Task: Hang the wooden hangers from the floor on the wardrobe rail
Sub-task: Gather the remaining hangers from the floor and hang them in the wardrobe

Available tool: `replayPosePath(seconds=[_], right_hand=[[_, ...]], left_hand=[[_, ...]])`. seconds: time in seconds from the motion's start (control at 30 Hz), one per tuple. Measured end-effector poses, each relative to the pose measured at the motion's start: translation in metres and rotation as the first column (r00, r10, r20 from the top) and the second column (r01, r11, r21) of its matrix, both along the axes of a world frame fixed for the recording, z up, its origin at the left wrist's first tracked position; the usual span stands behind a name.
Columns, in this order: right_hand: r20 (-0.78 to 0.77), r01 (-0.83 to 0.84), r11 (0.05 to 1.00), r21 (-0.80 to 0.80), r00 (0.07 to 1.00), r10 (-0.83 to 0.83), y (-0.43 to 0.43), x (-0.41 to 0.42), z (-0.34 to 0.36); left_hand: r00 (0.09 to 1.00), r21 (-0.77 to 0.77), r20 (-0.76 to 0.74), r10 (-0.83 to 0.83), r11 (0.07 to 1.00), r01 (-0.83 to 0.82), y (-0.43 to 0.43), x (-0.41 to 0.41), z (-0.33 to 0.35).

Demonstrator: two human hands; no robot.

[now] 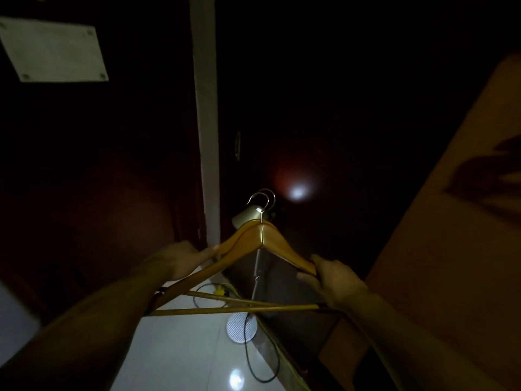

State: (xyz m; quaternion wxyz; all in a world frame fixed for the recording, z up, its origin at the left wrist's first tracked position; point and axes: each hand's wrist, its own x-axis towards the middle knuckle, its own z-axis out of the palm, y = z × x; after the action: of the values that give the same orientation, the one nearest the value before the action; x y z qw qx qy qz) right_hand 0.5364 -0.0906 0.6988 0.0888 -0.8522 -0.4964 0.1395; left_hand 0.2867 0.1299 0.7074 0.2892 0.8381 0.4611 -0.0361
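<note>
Left hand (180,259) and right hand (335,279) grip two stacked orange-brown wooden hangers (262,238); hooks may tangle, rail unseen in dark.

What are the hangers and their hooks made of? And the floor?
The hangers look like wood with a smooth honey-coloured varnish; a soft sheen shows on the shoulders. Their hooks look like bare metal: thin, silvery, glinting. The floor seems to be polished tile or stone, since it mirrors a light, but which one I cannot tell.

both arms outstretched, left hand (180,259) and right hand (334,279) closed, gripping
</note>
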Motion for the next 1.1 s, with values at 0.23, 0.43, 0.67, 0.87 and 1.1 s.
replayPosePath(seconds=[0.23,0.43,0.67,0.87,1.1], right_hand=[[0.044,0.14,0.987,0.074,0.989,-0.144,-0.077,0.011,0.079],[0.069,0.256,0.957,0.136,0.961,-0.266,-0.166,0.024,0.133],[0.181,0.403,0.904,0.139,0.887,-0.424,-0.278,0.056,0.192],[0.257,0.514,0.841,0.171,0.801,-0.542,-0.365,0.084,0.229],[0.347,0.576,0.787,0.219,0.708,-0.615,-0.445,0.128,0.276]], left_hand=[[0.989,0.123,0.048,-0.138,0.984,0.131,-0.039,0.047,0.077],[0.949,0.255,0.066,-0.309,0.924,0.283,-0.09,0.104,0.13],[0.89,0.349,0.135,-0.435,0.862,0.368,-0.171,0.185,0.173],[0.833,0.442,0.148,-0.533,0.789,0.427,-0.253,0.257,0.216],[0.776,0.499,0.171,-0.607,0.733,0.463,-0.336,0.321,0.268]])
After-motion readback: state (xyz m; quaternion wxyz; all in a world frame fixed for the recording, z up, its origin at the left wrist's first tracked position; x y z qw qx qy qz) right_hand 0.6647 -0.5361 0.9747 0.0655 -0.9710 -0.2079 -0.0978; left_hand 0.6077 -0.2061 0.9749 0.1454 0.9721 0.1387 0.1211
